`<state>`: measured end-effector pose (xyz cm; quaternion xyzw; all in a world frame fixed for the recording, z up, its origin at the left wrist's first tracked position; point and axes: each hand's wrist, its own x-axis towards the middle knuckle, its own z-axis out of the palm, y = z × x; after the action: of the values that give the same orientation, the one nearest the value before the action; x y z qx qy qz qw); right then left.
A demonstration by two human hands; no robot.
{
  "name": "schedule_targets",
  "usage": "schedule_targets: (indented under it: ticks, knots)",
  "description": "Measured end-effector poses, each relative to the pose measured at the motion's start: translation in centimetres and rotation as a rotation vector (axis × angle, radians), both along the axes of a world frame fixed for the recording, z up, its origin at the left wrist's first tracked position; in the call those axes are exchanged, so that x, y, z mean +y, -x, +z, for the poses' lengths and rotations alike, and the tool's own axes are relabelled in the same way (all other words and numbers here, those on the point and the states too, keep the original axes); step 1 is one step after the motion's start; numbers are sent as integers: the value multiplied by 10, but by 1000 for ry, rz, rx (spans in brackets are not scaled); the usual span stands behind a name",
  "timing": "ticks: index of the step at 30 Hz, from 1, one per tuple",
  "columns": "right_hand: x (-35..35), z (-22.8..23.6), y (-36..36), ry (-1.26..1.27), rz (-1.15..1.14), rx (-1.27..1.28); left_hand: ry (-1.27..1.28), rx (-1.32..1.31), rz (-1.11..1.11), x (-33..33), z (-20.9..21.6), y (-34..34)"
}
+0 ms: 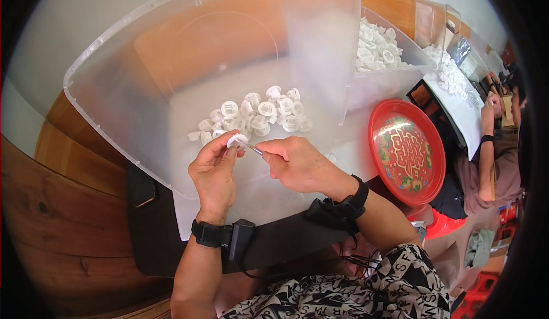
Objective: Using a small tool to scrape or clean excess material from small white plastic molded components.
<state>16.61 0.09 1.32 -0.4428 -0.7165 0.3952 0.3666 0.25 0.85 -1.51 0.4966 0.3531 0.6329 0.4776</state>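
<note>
My left hand [214, 170] pinches a small round white plastic part [237, 141] between thumb and fingers. In my right hand [302, 162] is a thin metal tool [255, 150]. Its tip meets the edge of the part or lies right beside it; whether it is a blade or a pick I cannot make out. Just beyond both hands, a loose pile of similar white parts [266, 109] lies inside a large translucent plastic bin [128, 24]. Many of these parts have a round flange and an opening in the middle.
To the right sits a red round tray [374, 147] with a gold pattern. Behind it, a second translucent bin [394, 73] holds many white pieces [377, 47]. Farther right, a co-worker's hands [493, 106] are at a white-topped table [457, 113] with another white heap [449, 76].
</note>
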Motion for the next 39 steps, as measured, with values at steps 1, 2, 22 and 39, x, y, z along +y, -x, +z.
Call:
schedule_targets:
  ticks: [1,2,22,39]
  knots:
    - [0,0,0,-16,7,3,-5,-14,15,0,0,-1]
    - [1,-1,0,-31,15,7,-5,-14,15,0,0,-1]
    - [-6,5,2,-191,74,-177,52,0,3,-2,0,4]
    - [-8,3,-4,-476,-90,-425,18,125,12,1,-6,7]
